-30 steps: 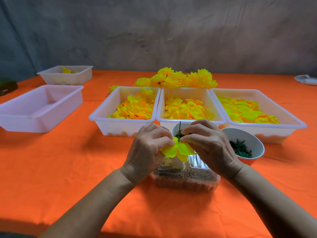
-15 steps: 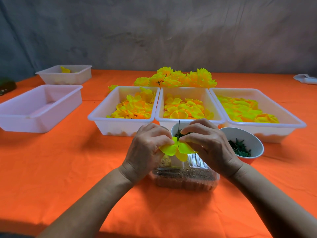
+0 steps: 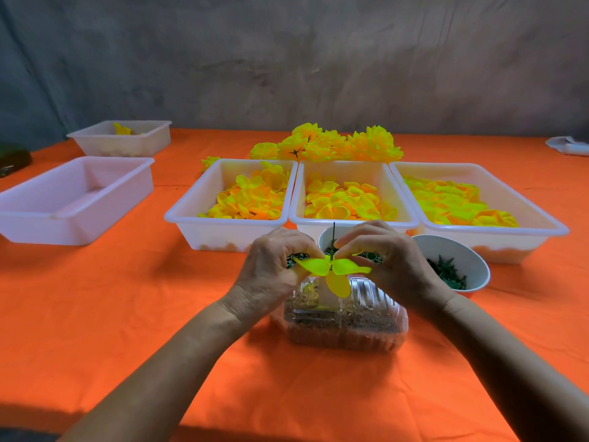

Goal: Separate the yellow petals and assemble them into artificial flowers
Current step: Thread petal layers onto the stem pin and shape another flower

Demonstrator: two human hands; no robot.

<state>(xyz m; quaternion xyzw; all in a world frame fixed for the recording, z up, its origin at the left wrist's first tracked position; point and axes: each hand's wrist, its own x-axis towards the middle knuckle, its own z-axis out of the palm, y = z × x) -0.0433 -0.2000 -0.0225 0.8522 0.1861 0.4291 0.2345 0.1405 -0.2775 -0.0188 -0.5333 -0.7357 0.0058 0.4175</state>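
Head view. The left hand (image 3: 271, 266) and the right hand (image 3: 395, 263) each pinch a lobe of one yellow petal layer (image 3: 331, 271), threaded on a thin dark stem (image 3: 333, 237) that stands up between the fingertips. The grip on both sides is closed on the petal's outer edges, thumbs below (fingertip detail partly hidden).

Risks, as judged:
- Uneven pull could tear the thin petal at its centre hole or tilt the stem.
- A slip would drop the layer onto the clear lidded box (image 3: 344, 320) directly beneath.
- The two white bowls (image 3: 452, 253) sit just behind the knuckles; a forward jerk could tip them.

Clearances: the three petal trays (image 3: 229, 231) stand close behind the bowls, finished flowers (image 3: 334, 145) beyond. Open orange desk (image 3: 127, 314) lies to the left and toward the person; that is the free room.
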